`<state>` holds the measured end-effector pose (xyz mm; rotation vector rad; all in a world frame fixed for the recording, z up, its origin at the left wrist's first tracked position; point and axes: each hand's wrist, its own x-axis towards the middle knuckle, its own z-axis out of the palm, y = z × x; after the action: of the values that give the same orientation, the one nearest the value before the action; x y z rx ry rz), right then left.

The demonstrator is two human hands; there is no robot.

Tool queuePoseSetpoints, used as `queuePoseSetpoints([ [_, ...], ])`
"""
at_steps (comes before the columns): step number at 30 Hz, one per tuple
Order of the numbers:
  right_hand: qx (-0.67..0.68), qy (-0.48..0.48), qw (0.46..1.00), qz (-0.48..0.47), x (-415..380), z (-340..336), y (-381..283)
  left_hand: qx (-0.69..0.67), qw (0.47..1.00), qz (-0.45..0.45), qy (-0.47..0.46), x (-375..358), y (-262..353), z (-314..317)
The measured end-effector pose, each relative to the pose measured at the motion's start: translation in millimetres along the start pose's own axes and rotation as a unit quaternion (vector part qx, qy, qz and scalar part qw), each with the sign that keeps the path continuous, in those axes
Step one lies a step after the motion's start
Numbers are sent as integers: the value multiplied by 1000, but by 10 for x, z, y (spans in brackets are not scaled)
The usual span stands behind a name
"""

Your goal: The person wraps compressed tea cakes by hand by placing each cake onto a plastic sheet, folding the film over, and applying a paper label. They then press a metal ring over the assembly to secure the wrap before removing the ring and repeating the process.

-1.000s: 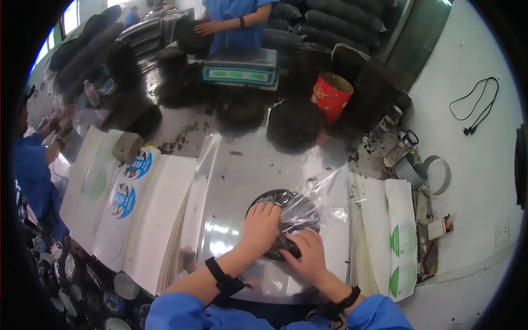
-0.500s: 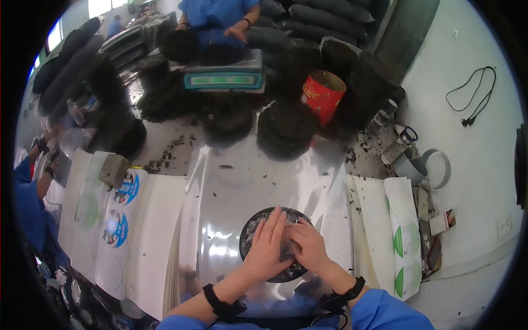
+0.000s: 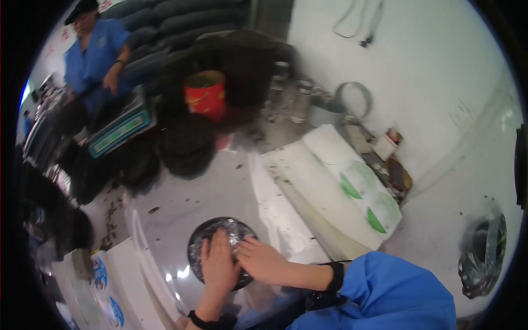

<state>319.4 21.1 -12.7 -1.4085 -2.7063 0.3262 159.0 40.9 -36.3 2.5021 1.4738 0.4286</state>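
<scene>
A round dark disc [image 3: 193, 246] lies on the shiny metal tabletop in front of me, with crumpled clear plastic film [image 3: 235, 226] across its top. My left hand [image 3: 219, 266] rests on the film, open, its fingers stretched out and pointing away from me. From the right, my right hand [image 3: 264, 263] reaches over the same disc and touches the film. Its fingers lie fairly flat, close beside the left hand. Both hands hide the middle of the disc, so what is under the film there cannot be made out.
Stacks of dark round cakes [image 3: 187, 144], a scale [image 3: 121, 135] and a red bucket [image 3: 205, 94] stand at the back. Printed sheets [image 3: 352, 187] lie on the right, others [image 3: 100, 275] on the left. A co-worker [image 3: 96, 58] stands behind the scale. A plastic-covered bundle [image 3: 484, 253] is far right.
My view has swung right and tilted, so the scene appears shifted left. The right hand's fingers, bent over bunched film before, now lie flatter. My left hand stays on the disc.
</scene>
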Motion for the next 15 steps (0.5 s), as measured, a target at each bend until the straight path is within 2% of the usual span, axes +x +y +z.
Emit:
queuePoseSetpoints([
  [1,-4,1,1000,24,-129,54,113,13,1000,4,2,-5,16,-17],
  [2,132,99,986,-13,-231,122,215,32,999,22,27,-15,8,12],
  [3,260,198,943,-58,-300,138,288,24,999,16,31,-11,9,30],
  [4,304,188,934,14,-486,-96,387,17,999,2,35,-27,9,46],
  [6,251,225,920,200,-860,-320,897,45,998,14,43,-44,5,57],
  [8,133,205,916,319,-1293,-346,1680,41,998,9,38,-38,11,54],
  [9,93,193,888,407,-1469,-427,1831,42,998,9,36,-43,12,57],
  [11,-151,192,877,413,-1758,-93,2376,43,998,9,34,-41,8,55],
  [15,-181,249,869,386,-1726,214,2606,31,999,-1,19,-40,35,4],
])
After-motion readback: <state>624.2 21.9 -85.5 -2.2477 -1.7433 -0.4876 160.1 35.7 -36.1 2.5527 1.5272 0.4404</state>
